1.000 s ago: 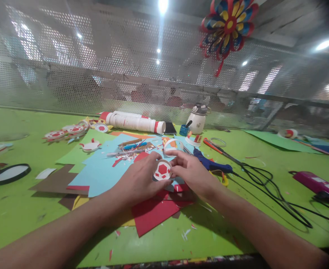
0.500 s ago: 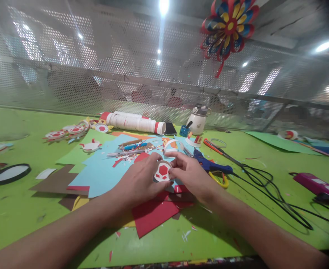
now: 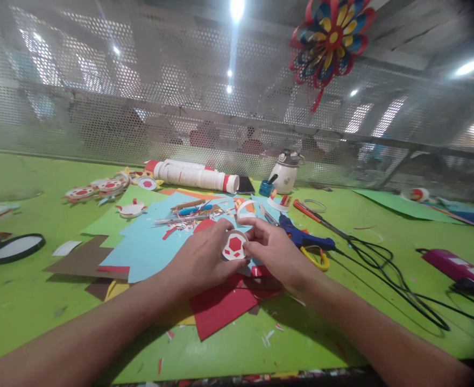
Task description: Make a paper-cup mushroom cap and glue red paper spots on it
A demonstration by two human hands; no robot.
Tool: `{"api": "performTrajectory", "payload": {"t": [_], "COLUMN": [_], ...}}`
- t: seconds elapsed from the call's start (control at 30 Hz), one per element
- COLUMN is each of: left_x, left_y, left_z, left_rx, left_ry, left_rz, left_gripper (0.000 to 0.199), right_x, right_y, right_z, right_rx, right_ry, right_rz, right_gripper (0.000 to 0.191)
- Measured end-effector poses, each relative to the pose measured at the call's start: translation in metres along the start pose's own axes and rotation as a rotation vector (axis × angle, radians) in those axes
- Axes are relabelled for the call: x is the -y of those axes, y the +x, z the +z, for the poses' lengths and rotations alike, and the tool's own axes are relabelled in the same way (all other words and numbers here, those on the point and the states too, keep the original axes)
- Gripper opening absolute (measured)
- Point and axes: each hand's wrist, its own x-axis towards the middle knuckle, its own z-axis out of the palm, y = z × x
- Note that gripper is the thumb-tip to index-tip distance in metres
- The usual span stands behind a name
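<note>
Both my hands meet over the middle of a green table. Between them is a small white paper disc with red shapes glued on it, a hexagon in the centre. My left hand grips its left edge with thumb and fingers. On the disc's right edge, my right hand pinches it. Under my hands lie sheets of red paper and light blue paper.
A blue glue gun with a black cable lies right of my hands. A stack of white cups lies at the back, a white jar beside it. Finished paper pieces sit far left. A pink object sits right.
Almost nothing differs. My hands stay on the disc, with only slight finger shifts around its rim.
</note>
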Motion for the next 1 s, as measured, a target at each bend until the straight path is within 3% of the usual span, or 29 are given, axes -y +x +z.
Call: {"api": "performTrajectory", "payload": {"t": [0.43, 0.7, 0.87, 1.0], "left_x": [-0.003, 0.004, 0.001, -0.001], "left_y": [0.001, 0.001, 0.001, 0.001], "left_z": [-0.002, 0.003, 0.001, 0.000], "left_rx": [0.010, -0.024, 0.004, -0.016], "left_ry": [-0.005, -0.037, -0.066, -0.108], "left_rz": [-0.008, 0.033, -0.003, -0.028], "left_gripper": [0.035, 0.043, 0.046, 0.037], "right_x": [0.003, 0.007, 0.004, 0.001], "right_y": [-0.001, 0.002, 0.006, 0.008], "right_z": [0.000, -0.004, -0.008, -0.012], "right_rx": [-0.013, -0.066, -0.048, -0.011], "right_ry": [0.050, 0.134, 0.063, 0.030], "right_rz": [0.038, 0.041, 0.010, -0.012], "right_gripper": [0.053, 0.045, 0.041, 0.039]}}
